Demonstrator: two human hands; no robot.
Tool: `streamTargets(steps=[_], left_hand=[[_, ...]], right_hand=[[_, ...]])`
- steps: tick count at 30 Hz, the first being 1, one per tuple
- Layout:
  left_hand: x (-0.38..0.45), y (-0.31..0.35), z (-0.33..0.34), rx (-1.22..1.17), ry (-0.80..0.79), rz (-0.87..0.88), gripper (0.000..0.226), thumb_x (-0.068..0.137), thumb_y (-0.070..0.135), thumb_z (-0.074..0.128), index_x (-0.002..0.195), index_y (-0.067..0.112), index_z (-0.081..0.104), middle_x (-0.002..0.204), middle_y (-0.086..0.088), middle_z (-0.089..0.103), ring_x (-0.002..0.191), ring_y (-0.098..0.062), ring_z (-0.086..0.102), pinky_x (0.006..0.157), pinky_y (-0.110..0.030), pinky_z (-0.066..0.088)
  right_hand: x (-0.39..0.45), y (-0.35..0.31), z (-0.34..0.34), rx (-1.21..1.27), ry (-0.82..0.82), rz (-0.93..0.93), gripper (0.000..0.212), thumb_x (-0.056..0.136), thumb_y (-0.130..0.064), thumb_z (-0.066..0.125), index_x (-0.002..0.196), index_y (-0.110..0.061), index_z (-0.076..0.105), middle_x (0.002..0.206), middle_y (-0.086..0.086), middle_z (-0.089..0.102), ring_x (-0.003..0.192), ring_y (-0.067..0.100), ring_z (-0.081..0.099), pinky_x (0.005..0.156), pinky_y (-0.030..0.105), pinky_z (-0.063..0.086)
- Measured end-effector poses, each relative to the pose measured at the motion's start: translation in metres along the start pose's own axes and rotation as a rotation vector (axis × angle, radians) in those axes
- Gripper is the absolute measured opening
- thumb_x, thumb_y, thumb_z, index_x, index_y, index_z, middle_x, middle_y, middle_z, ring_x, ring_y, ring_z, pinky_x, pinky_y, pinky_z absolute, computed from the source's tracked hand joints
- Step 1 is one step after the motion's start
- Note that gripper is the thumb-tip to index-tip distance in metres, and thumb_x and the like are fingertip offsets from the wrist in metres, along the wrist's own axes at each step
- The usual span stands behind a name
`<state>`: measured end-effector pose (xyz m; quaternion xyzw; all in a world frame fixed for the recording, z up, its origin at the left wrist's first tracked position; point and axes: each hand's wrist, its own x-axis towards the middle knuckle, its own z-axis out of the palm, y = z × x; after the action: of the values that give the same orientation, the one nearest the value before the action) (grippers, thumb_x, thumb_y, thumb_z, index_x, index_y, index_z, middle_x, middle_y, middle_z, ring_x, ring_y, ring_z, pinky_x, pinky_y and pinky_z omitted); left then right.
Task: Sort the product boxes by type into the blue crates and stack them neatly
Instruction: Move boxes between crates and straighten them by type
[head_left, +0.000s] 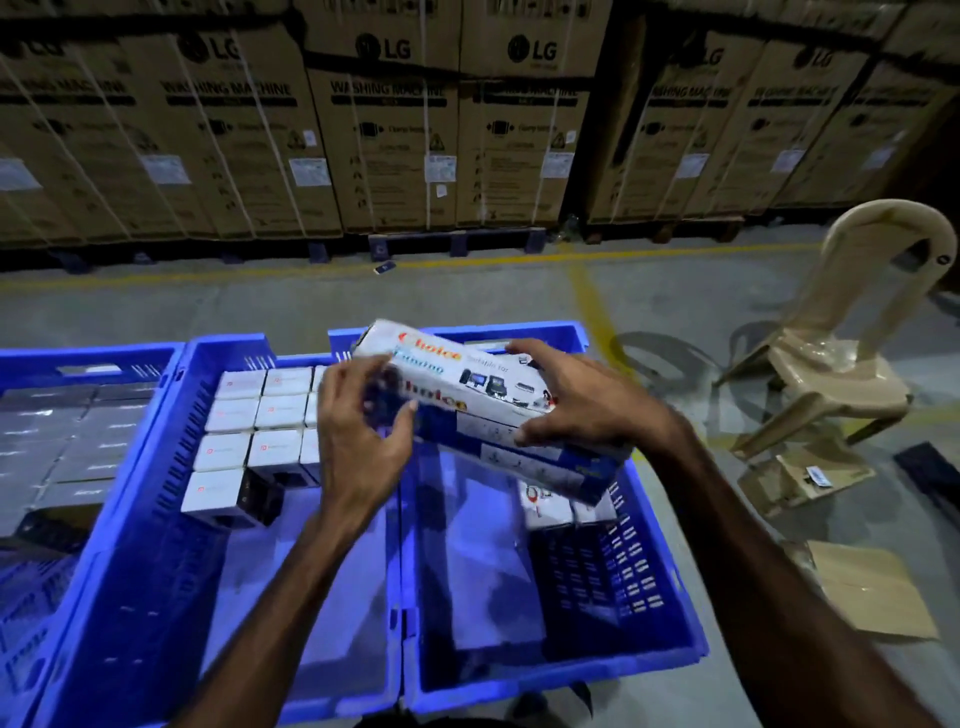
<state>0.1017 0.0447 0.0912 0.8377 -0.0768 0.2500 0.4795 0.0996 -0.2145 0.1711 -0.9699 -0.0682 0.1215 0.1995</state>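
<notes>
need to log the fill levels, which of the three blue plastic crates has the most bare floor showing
The right blue plastic crate, under the right hand: only a few white boxes at its far side; the others hold many more.

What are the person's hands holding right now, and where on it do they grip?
A long white printed cardboard box. The right hand grips its right end, fingers on top, thumb on the near side. The left hand curls round its blurred left end.

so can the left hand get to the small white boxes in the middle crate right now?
Probably yes. The left hand hovers just right of the small white boxes, nothing lies between, and the middle crate is open-topped.
</notes>
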Motion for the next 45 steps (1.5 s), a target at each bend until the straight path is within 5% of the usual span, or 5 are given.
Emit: streamTargets(steps=[9,16,21,29,45], left_hand=[[0.025,-0.013,-0.043,0.258,-0.341,0.035,0.086,0.064,0.027,0.097,0.140,0.023,0.057,0.132,-0.002,0.059,0.120,-0.026,0.054,0.103,-0.040,0.044],[-0.017,0.008,-0.042,0.332,-0.260,-0.125,0.052,0.066,0.043,0.089,0.103,0.025,0.057,0.102,0.004,0.068,0.088,-0.026,0.064,0.068,-0.040,0.052],[-0.053,0.049,-0.024,0.449,-0.167,-0.232,0.052,0.066,0.047,0.083,0.093,0.022,0.046,0.095,-0.001,0.060,0.081,-0.036,0.063,0.058,-0.035,0.039],[-0.073,0.072,0.005,0.425,-0.210,-0.320,0.053,0.070,0.046,0.075,0.099,0.019,0.040,0.098,-0.005,0.048,0.082,-0.041,0.058,0.061,-0.040,0.041],[-0.088,0.030,0.078,0.460,-0.301,-0.454,0.056,0.071,0.043,0.074,0.102,0.018,0.035,0.102,-0.007,0.047,0.081,-0.042,0.062,0.061,-0.043,0.049]], right_hand=[[0.026,0.004,-0.011,-0.271,0.015,-0.187,0.076,0.080,-0.033,0.081,0.145,-0.036,0.043,0.086,-0.019,0.051,0.111,0.017,0.055,0.099,0.041,0.027],[0.048,0.006,0.009,-0.212,0.424,-0.175,0.073,0.078,-0.040,0.082,0.144,-0.043,0.050,0.146,-0.002,0.046,0.137,0.020,0.043,0.113,0.054,0.017],[0.058,-0.002,0.040,0.101,0.503,0.168,0.084,0.075,-0.072,0.071,0.147,-0.038,0.044,0.139,0.006,0.054,0.132,0.028,0.051,0.108,0.050,0.039],[0.074,-0.009,0.078,1.050,0.162,0.196,0.048,0.099,-0.027,0.069,0.144,-0.026,0.053,0.140,-0.009,0.063,0.111,0.011,0.069,0.082,0.030,0.057],[0.030,0.104,0.091,0.163,0.404,0.131,0.038,0.097,-0.030,0.063,0.134,-0.023,0.065,0.145,-0.002,0.060,0.130,0.018,0.057,0.109,0.039,0.045]])
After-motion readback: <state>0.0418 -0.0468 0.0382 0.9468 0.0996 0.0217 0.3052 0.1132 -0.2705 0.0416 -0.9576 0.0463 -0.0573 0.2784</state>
